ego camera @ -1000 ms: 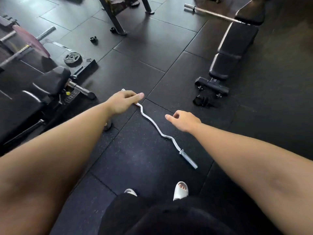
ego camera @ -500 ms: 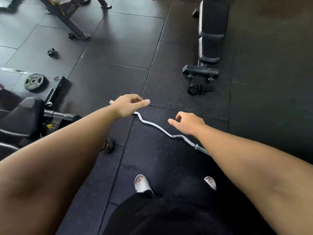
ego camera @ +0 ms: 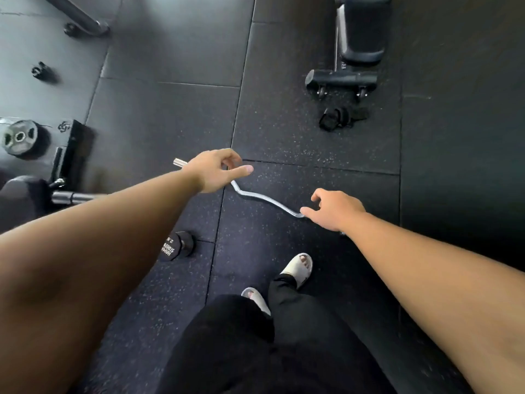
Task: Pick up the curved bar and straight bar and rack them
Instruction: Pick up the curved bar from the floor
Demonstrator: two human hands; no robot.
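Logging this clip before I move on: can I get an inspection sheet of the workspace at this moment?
Surface: dark rubber floor tiles, speckled.
Job's things: curved bar lying on the floor; straight bar not in view.
Clutter: small dumbbell, weight plate, black straps.
Grippers: left hand and right hand open, over the bar's two ends; contact unclear.
Cables: nothing seen.
Surroundings: bench; machine at left.
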